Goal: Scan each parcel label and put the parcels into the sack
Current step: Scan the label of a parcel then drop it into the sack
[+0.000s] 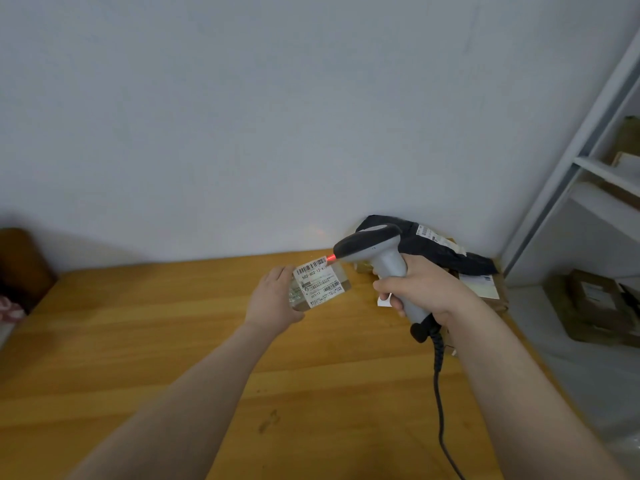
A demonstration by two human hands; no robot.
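Observation:
My left hand (273, 299) holds a small cardboard parcel (320, 285) above the wooden table (138, 341), its white barcode label facing up. My right hand (420, 289) grips a grey and black barcode scanner (375, 252). The scanner's nose sits just right of the parcel, and its red light falls on the label's top edge. A black cable (438, 393) hangs from the scanner's handle down across the table. No sack can be made out in this view.
A black plastic mailer (440, 249) with a white label lies on brown boxes (488, 289) at the table's back right corner. White shelving (595, 174) with cardboard boxes (595, 303) stands to the right. A brown object (20, 265) sits at the far left.

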